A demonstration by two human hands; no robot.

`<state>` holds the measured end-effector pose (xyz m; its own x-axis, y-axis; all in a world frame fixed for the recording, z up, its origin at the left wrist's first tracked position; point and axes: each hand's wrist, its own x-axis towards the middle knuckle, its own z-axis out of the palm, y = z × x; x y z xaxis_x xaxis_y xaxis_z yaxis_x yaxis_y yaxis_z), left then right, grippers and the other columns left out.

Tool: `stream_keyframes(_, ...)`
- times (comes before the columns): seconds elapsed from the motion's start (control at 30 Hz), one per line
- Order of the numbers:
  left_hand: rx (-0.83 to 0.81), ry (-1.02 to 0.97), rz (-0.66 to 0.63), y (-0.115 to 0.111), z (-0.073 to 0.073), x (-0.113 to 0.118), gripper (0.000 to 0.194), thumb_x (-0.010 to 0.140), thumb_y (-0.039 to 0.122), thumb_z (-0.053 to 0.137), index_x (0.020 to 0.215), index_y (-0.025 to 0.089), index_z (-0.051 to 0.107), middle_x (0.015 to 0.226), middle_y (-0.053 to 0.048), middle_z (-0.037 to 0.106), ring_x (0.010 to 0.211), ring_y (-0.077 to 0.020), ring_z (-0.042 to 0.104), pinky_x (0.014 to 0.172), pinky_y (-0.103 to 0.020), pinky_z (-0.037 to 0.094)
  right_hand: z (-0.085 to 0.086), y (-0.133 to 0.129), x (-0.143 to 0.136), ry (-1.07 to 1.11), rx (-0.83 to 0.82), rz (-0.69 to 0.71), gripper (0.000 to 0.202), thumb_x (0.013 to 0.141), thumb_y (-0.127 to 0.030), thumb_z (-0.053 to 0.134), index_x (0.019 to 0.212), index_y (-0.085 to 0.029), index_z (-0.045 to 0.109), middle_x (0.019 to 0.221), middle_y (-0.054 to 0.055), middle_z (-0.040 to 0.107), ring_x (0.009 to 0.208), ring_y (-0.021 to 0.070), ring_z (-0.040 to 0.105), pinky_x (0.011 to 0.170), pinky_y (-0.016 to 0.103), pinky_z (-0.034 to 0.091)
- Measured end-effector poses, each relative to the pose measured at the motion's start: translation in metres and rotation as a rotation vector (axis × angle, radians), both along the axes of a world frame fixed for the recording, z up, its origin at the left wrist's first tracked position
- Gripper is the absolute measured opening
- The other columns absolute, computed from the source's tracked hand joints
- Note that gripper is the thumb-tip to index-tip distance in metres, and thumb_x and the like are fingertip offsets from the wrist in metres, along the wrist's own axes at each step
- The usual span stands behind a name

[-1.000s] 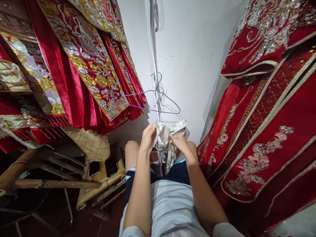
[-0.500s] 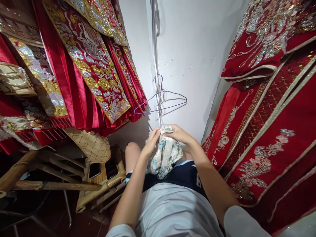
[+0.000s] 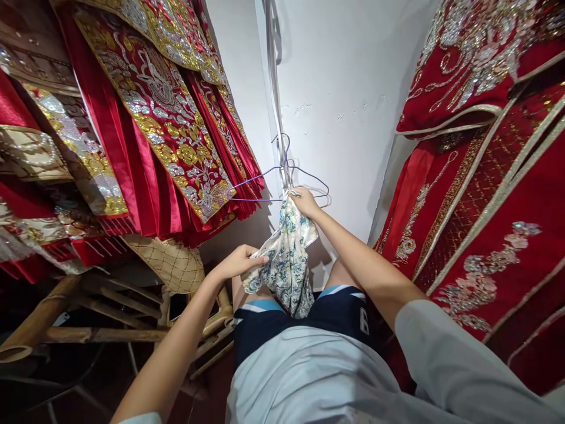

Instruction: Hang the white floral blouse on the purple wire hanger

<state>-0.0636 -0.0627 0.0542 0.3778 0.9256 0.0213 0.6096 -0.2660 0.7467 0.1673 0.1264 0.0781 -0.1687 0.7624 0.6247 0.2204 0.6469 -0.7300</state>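
In the head view, the right hand (image 3: 303,202) pinches the top of a white, blue-flowered fabric garment (image 3: 289,253), hiding part of a purple wire hanger (image 3: 286,160). The left hand (image 3: 242,261) pinches its side, fingertips covered. Cut-off red embroidered gowns (image 3: 172,141) flank a white wall (image 3: 344,70); a bamboo chair (image 3: 101,334) fades into shadow.

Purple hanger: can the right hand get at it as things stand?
Probably yes: the right hand is close by the purple hanger in view, and nothing seems to block it. But its fingers grip the floral cloth, so it may need to free some.
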Motion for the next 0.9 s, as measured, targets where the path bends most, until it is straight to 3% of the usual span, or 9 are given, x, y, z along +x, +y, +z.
stream_keyframes(0.1, -0.030, -0.212, -0.091, -0.017, 0.016, 0.007, 0.048, 0.078, 0.056, 0.066, 0.060, 0.016, 0.048, 0.058, 0.003, 0.042, 0.055, -0.0096, 0.036, 0.056, -0.023, 0.028, -0.008, 0.002, -0.002, -0.052, -0.025, 0.007, 0.024, 0.083, -0.037, 0.056, 0.071, -0.018, 0.066, 0.080, 0.005, 0.071, 0.085, 0.0245, 0.064, 0.085, 0.036, 0.047)
stream_keyframes(0.17, 0.025, -0.178, -0.102, -0.026, 0.026, 0.008, 0.045, 0.077, 0.055, 0.067, 0.063, 0.016, 0.050, 0.060, 0.002, 0.044, 0.056, -0.0104, 0.039, 0.056, -0.024, 0.029, -0.011, -0.001, 0.012, -0.075, -0.017, -0.007, 0.025, 0.082, -0.040, 0.057, 0.070, -0.019, 0.063, 0.077, 0.004, 0.068, 0.082, 0.0229, 0.061, 0.082, 0.034, 0.046)
stream_keyframes(0.23, 0.150, 0.062, -0.060, -0.026, 0.037, 0.004, 0.039, 0.080, 0.051, 0.064, 0.065, 0.017, 0.054, 0.060, 0.001, 0.048, 0.056, -0.0122, 0.042, 0.056, -0.025, 0.030, -0.011, -0.008, 0.034, -0.086, 0.002, -0.039, 0.028, 0.083, -0.043, 0.056, 0.069, -0.019, 0.060, 0.075, 0.004, 0.064, 0.079, 0.0219, 0.058, 0.079, 0.032, 0.043)
stream_keyframes(0.37, 0.487, 0.694, 0.221, -0.001, 0.058, -0.011, 0.032, 0.086, 0.037, 0.050, 0.064, 0.018, 0.062, 0.064, -0.009, 0.063, 0.063, -0.0227, 0.057, 0.063, -0.032, 0.036, -0.006, -0.027, 0.071, -0.084, 0.004, -0.070, 0.033, 0.082, -0.049, 0.057, 0.068, -0.019, 0.057, 0.069, 0.001, 0.057, 0.072, 0.0190, 0.051, 0.070, 0.030, 0.039)
stream_keyframes(0.47, 0.535, 0.820, 0.405, 0.028, 0.071, -0.017, 0.036, 0.090, 0.036, 0.043, 0.082, 0.018, 0.072, 0.082, -0.017, 0.072, 0.078, -0.0317, 0.066, 0.070, -0.036, 0.042, -0.002, -0.045, 0.077, -0.069, -0.005, -0.002, 0.036, 0.083, -0.053, 0.058, 0.069, -0.019, 0.057, 0.067, 0.000, 0.053, 0.068, 0.0169, 0.048, 0.066, 0.028, 0.036)
stream_keyframes(0.57, 0.497, 0.692, 0.478, 0.050, 0.078, -0.018, 0.041, 0.092, 0.035, 0.039, 0.099, 0.017, 0.075, 0.096, -0.018, 0.075, 0.087, -0.0336, 0.068, 0.074, -0.036, 0.045, 0.002, -0.060, 0.067, -0.076, 0.007, 0.056, 0.038, 0.084, -0.054, 0.057, 0.067, -0.020, 0.054, 0.065, -0.002, 0.047, 0.065, 0.0156, 0.044, 0.063, 0.028, 0.034)
stream_keyframes(0.7, 0.616, 0.281, 0.507, 0.057, 0.081, -0.025, 0.047, 0.094, 0.031, 0.035, 0.120, 0.016, 0.071, 0.113, -0.012, 0.074, 0.103, -0.0284, 0.066, 0.087, -0.032, 0.046, 0.007, -0.072, 0.053, -0.133, 0.041, 0.003, 0.039, 0.086, -0.050, 0.054, 0.063, -0.021, 0.043, 0.061, -0.004, 0.035, 0.061, 0.0138, 0.035, 0.061, 0.028, 0.028)
stream_keyframes(0.8, 0.661, 0.060, 0.559, 0.054, 0.079, -0.037, 0.048, 0.094, 0.038, 0.037, 0.117, 0.015, 0.072, 0.103, -0.009, 0.074, 0.094, -0.0253, 0.065, 0.084, -0.031, 0.048, 0.010, -0.074, 0.050, -0.159, 0.066, -0.045, 0.041, 0.087, -0.048, 0.053, 0.061, -0.022, 0.036, 0.059, -0.004, 0.029, 0.060, 0.0133, 0.031, 0.060, 0.029, 0.026)
stream_keyframes(0.9, 0.635, -0.079, 0.508, 0.053, 0.074, -0.044, 0.048, 0.093, 0.043, 0.040, 0.114, 0.014, 0.072, 0.093, -0.007, 0.072, 0.086, -0.0229, 0.063, 0.080, -0.030, 0.049, 0.008, -0.073, 0.051, -0.113, 0.038, -0.048, 0.040, 0.086, -0.050, 0.053, 0.062, -0.022, 0.040, 0.060, -0.003, 0.033, 0.062, 0.0146, 0.035, 0.062, 0.029, 0.029)
